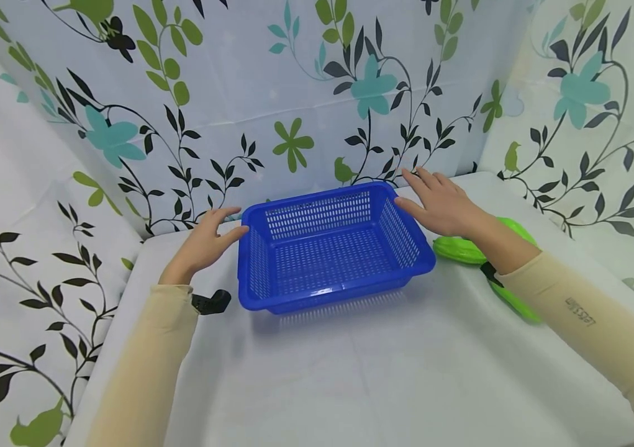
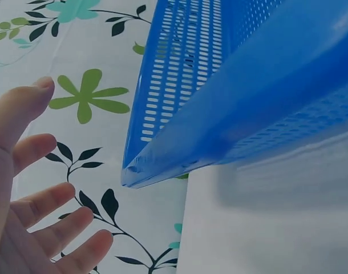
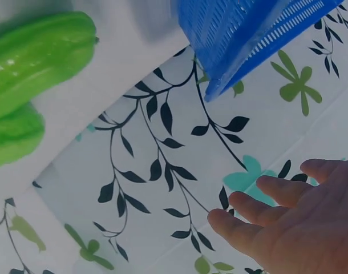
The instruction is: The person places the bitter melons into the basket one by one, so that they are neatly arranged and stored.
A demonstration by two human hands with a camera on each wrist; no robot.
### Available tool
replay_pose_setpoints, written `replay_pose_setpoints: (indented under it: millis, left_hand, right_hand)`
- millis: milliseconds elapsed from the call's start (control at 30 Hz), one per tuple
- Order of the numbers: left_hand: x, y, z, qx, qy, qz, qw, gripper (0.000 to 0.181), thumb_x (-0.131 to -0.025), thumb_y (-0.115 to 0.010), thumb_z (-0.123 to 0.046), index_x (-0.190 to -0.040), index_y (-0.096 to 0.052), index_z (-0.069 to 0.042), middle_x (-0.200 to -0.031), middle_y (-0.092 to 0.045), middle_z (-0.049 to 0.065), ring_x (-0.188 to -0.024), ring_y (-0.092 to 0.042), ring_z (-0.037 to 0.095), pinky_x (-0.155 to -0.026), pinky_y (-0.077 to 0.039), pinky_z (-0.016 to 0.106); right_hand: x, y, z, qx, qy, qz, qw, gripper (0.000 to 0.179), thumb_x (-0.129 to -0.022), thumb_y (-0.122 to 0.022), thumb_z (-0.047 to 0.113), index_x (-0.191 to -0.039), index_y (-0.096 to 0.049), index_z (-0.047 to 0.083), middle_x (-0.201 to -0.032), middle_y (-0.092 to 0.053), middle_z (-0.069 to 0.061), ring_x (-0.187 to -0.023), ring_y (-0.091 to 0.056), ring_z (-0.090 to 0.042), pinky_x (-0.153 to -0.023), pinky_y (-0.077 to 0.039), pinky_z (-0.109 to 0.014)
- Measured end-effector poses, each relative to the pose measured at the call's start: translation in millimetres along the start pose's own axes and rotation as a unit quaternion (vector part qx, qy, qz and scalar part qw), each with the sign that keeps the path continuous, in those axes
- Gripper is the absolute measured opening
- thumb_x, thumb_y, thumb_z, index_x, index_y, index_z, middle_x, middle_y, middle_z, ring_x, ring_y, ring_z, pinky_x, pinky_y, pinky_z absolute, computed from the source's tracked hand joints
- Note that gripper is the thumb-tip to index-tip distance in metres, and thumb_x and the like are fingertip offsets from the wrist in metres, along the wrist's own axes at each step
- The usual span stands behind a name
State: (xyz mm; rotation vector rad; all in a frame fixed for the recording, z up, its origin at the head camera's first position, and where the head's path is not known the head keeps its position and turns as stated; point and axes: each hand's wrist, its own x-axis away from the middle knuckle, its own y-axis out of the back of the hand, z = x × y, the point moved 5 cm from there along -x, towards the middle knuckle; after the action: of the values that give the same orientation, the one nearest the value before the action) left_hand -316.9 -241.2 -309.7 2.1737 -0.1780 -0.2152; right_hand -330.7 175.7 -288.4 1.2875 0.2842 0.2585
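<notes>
A blue plastic basket (image 1: pixel 336 297) with slotted sides and a perforated bottom sits on the white table, with nothing inside. At its left end is my left hand (image 1: pixel 205 245), fingers spread and thumb toward the rim. My right hand (image 1: pixel 444 208) hovers by the far right corner, its fingers extended. Both wrist views show a gap between the fingers and the basket. In the left wrist view, the basket (image 2: pixel 265 108) has a rim corner close to the left hand (image 2: pixel 25 228). The right hand (image 3: pixel 299 222) appears palm-side and holds nothing in the right wrist view.
Several bright green, glossy, long vegetables (image 1: pixel 458 249) lie right of the basket, partly hidden under my right forearm; they look like peppers (image 3: pixel 43 57). A leaf-patterned cloth (image 1: pixel 317 105) hangs behind and along both sides of the white table (image 1: pixel 317 379).
</notes>
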Motion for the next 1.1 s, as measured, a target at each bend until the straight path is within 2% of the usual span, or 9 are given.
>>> replay_pose_setpoints:
  millis: [233, 633, 833, 1100]
  left_hand:
    - [14.9, -13.6, 6.0, 0.072, -0.008, -0.014, 0.9973, 0.066, -0.096, -0.059, -0.044, -0.149, -0.039, -0.01, -0.149, -0.03, 0.021, -0.14, -0.028, 0.04, -0.107, -0.036, 0.058]
    - [34.5, -37.7, 28.4, 0.146, 0.025, -0.03, 0.9886, 0.065, -0.094, -0.06, -0.047, -0.148, -0.042, -0.015, -0.156, -0.022, 0.015, -0.143, -0.023, 0.036, -0.109, -0.033, 0.058]
    - [35.6, -48.9, 39.7, 0.166, 0.034, -0.041, 0.9847, 0.063, -0.094, -0.059, -0.05, -0.145, -0.045, -0.015, -0.154, -0.025, 0.014, -0.142, -0.026, 0.036, -0.109, -0.032, 0.059]
    - [35.0, -58.1, 44.1, 0.183, 0.05, -0.04, 0.981, 0.062, -0.094, -0.061, -0.048, -0.145, -0.045, -0.017, -0.155, -0.026, 0.011, -0.142, -0.027, 0.035, -0.109, -0.031, 0.06]
  right_hand:
    - [29.3, -9, -12, -0.045, -0.003, -0.009, 0.9989, 0.075, -0.102, -0.032, 0.054, -0.157, -0.01, 0.008, -0.159, -0.012, -0.027, -0.144, -0.011, -0.049, -0.112, -0.013, -0.066]
    - [66.0, -25, -39, -0.13, 0.002, -0.029, 0.9911, 0.072, -0.104, -0.038, 0.045, -0.156, -0.012, 0.002, -0.16, -0.016, -0.022, -0.146, -0.015, -0.042, -0.115, -0.016, -0.058]
    - [84.6, -26, -49, -0.151, -0.018, -0.035, 0.9877, 0.071, -0.104, -0.037, 0.044, -0.156, -0.009, 0.004, -0.16, -0.014, -0.023, -0.145, -0.014, -0.044, -0.115, -0.014, -0.06]
    - [104.7, -30, -68, -0.176, -0.054, -0.04, 0.9821, 0.071, -0.104, -0.039, 0.042, -0.158, -0.007, 0.009, -0.159, -0.013, -0.025, -0.144, -0.012, -0.047, -0.112, -0.014, -0.064]
